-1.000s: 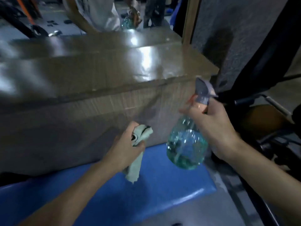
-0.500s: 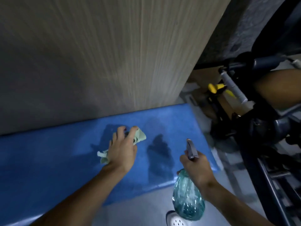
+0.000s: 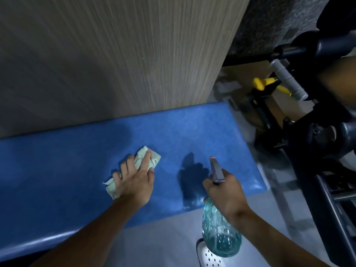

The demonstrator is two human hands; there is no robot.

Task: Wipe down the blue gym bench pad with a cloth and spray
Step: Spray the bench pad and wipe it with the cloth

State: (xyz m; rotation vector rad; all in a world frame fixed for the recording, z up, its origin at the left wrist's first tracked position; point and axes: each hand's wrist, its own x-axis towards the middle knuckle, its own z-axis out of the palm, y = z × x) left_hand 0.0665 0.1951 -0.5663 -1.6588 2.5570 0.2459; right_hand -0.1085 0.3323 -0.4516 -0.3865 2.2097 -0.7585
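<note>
Lying along the foot of the wood-grain panel (image 3: 134, 54), the blue pad (image 3: 57, 162) is now seen from above, and the cloth (image 3: 152, 157) is pressed flat against its top, towards the right-hand end. A second ago the cloth was held bunched up in the air in front of the panel; it has since been brought down and spread under the left hand (image 3: 134, 182). From this it is judged that wiping is being started, with most of the pad not yet covered.

The left fingers (image 3: 145, 160) are held nearly straight and slightly fanned, bearing on the cloth and not clutching it; folds of it show beyond the fingertips and behind the wrist.

The spray bottle (image 3: 221, 234) has been lowered from chest height to the pad's near edge. Its neck is gripped by the right hand (image 3: 227, 191), fingers curled round it, nozzle aimed forward over the pad. Whether a finger is laid on the trigger cannot be told.

A dark patch is seen on the pad ahead of the nozzle; shadow or wetness cannot be told. Further right, the dark machine frame (image 3: 317, 141) with a yellow knob (image 3: 259, 83) is seen.
</note>
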